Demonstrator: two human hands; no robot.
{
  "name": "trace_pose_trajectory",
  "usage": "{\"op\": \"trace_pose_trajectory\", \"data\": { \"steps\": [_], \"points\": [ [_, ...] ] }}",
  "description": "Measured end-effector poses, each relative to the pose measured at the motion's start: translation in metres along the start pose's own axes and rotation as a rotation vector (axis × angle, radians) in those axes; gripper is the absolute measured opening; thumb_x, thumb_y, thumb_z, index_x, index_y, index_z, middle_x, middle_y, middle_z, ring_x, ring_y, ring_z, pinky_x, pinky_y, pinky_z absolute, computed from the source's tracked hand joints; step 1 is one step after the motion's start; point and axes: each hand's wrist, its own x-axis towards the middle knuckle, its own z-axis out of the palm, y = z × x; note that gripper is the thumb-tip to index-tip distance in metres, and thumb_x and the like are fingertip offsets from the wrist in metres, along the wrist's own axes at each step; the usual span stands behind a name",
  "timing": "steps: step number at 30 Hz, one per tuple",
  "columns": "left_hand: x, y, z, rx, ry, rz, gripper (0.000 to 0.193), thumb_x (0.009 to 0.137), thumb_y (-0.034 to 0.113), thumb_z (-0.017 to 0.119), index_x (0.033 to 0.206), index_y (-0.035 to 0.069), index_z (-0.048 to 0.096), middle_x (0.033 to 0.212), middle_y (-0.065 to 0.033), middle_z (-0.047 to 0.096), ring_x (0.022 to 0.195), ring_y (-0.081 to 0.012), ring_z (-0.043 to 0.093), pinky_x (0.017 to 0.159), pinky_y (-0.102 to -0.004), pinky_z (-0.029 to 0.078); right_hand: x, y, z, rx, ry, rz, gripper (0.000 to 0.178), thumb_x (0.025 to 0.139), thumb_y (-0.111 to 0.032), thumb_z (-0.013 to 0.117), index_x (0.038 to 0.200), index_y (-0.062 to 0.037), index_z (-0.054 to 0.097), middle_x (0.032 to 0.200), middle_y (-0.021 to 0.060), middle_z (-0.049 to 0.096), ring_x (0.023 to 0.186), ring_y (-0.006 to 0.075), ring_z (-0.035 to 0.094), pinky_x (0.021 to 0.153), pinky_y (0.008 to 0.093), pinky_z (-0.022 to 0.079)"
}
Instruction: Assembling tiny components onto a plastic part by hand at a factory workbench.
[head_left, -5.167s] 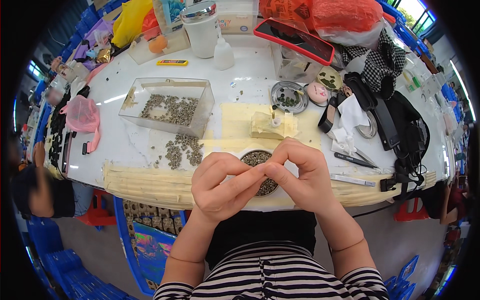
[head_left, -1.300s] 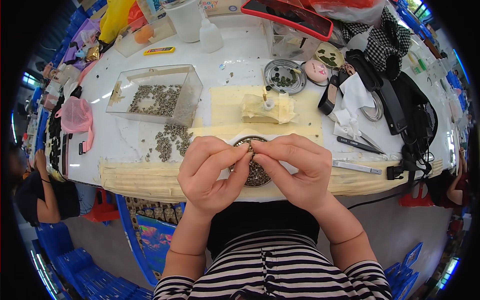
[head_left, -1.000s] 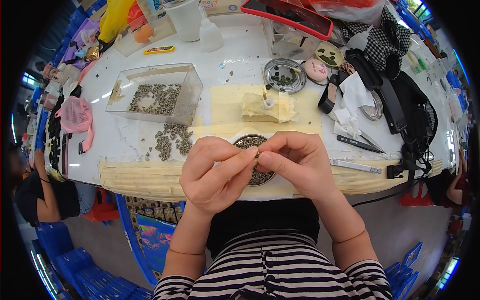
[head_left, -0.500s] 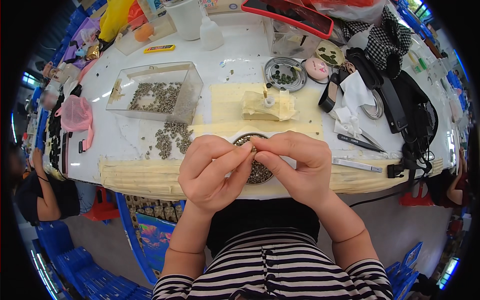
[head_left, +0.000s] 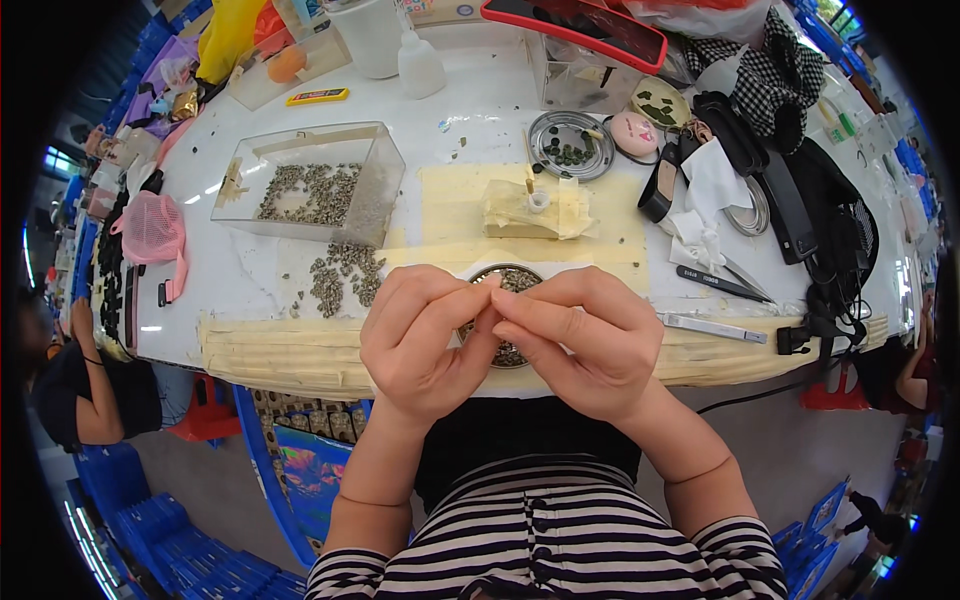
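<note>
Left hand (head_left: 425, 345) meets right hand (head_left: 590, 345) over round dish (head_left: 503, 265).
Best worked low over the granules (head_left: 513, 278); whether either pinch is closed, I can't tell.

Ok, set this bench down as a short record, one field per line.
Left hand: fingertips drawn together above the dish
Right hand: fingertips close against the left's
Between fingertips: cannot be made out
In the dish: many small grey-brown pieces
Left side: clear box holding similar pieces, with a loose pile at its near side
Beyond the dish: taped block
Right side: black tweezers, white tissue
</note>
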Motion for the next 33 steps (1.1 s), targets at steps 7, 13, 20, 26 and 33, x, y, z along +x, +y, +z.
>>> {"op": "trace_pose_trajectory", "data": {
  "steps": [7,13,20,26,33],
  "points": [
    [0.000,0.000,-0.001,-0.024,0.019,0.036,0.029,0.068,-0.005,0.081,0.095,0.002,0.074,0.077,-0.0039,0.063,0.068,-0.0203,0.059,0.059,-0.0310,0.047,0.001,0.002,-0.006,0.224,-0.074,0.298,0.019,0.083,-0.004,0.078,0.102,-0.0008,0.077,0.085,0.0079,0.072,0.071,0.0134,0.066,0.062,0.0249,0.052],
    [0.001,0.001,-0.001,-0.004,-0.018,0.107,0.032,0.066,-0.006,0.080,0.097,0.002,0.075,0.079,-0.0035,0.063,0.069,-0.0206,0.059,0.061,-0.0317,0.048,0.001,0.001,-0.010,0.812,-0.095,0.821,0.011,0.090,-0.006,0.073,0.099,-0.0001,0.076,0.088,0.0048,0.073,0.077,0.0071,0.065,0.071,0.0240,0.053],
    [-0.001,0.001,0.002,0.062,-0.005,0.083,0.029,0.065,-0.006,0.080,0.093,0.001,0.073,0.079,-0.0045,0.063,0.069,-0.0222,0.059,0.061,-0.0323,0.048,0.005,0.001,-0.008,0.056,-0.051,0.146,0.018,0.080,0.000,0.079,0.097,-0.0024,0.076,0.084,0.0064,0.070,0.070,0.0144,0.066,0.063,0.0254,0.052],
    [-0.002,-0.002,0.001,0.010,0.032,0.001,0.025,0.069,-0.007,0.080,0.091,0.002,0.072,0.077,-0.0059,0.063,0.067,-0.0223,0.059,0.058,-0.0318,0.046,0.000,0.003,0.002,0.030,0.009,0.023,0.028,0.076,-0.001,0.081,0.104,-0.0040,0.077,0.082,0.0062,0.070,0.068,0.0178,0.067,0.058,0.0263,0.052],
    [-0.001,0.000,0.000,-0.010,0.023,0.026,0.028,0.067,-0.007,0.080,0.093,0.002,0.074,0.077,-0.0046,0.062,0.067,-0.0208,0.058,0.059,-0.0312,0.046,0.000,0.002,-0.003,0.224,-0.069,0.290,0.019,0.083,-0.002,0.078,0.102,-0.0010,0.076,0.088,0.0091,0.072,0.070,0.0134,0.066,0.062,0.0245,0.053]
  ]
}}
